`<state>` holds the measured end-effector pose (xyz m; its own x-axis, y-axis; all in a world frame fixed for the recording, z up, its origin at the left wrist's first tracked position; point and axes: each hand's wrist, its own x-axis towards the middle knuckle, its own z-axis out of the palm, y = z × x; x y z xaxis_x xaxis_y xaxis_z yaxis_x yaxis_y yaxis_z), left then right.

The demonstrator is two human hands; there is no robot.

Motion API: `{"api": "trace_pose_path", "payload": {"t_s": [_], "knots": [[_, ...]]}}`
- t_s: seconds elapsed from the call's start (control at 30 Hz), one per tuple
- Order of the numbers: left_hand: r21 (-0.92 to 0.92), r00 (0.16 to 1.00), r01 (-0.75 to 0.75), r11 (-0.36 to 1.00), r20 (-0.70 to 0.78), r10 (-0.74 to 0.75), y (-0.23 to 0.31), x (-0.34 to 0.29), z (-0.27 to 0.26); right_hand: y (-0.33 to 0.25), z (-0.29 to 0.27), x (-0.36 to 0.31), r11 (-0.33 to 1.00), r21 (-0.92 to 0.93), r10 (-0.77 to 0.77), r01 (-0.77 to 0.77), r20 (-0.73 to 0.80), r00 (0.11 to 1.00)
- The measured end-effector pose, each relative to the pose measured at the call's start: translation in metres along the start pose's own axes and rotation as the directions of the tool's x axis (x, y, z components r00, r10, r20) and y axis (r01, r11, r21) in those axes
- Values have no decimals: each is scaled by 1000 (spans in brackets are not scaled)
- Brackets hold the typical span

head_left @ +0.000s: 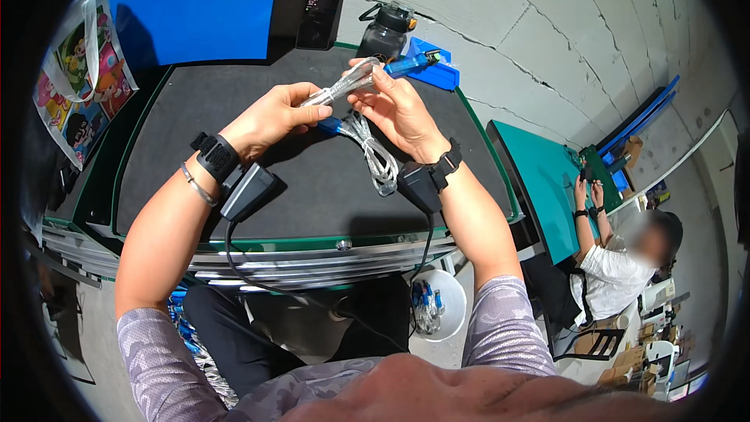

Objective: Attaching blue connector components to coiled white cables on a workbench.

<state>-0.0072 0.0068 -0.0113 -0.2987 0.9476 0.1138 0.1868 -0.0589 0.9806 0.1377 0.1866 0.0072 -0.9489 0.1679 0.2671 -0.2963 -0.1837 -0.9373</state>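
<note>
A coiled clear-silver cable is held up between my hands over the dark mat. My left hand pinches its near end between thumb and fingers. My right hand is closed on its far end, fingers curled round the loops. A blue plug sticks out past the right fingertips. Below the hands is another bundled stretch of clear cable with a blue end near my left fingers. Whether the two bundles are joined cannot be made out. Both wrists wear black straps with wired black boxes.
The dark mat covers the green-edged bench. At the back are a black device with a display, a bottle and a blue tray. A white bucket with cables stands below. A person works at the right-hand table.
</note>
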Motion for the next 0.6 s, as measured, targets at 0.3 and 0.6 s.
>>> {"api": "trace_pose_path", "payload": {"t_s": [0.3, 0.6], "knots": [[141, 983, -73, 987, -157, 95, -5, 2, -1, 1, 2, -1, 1000, -4, -4, 4, -39, 999], [164, 979, -65, 984, -182, 95, -1, 0, -2, 1, 1, -1, 995, -87, -42, 39, -32, 999]]}}
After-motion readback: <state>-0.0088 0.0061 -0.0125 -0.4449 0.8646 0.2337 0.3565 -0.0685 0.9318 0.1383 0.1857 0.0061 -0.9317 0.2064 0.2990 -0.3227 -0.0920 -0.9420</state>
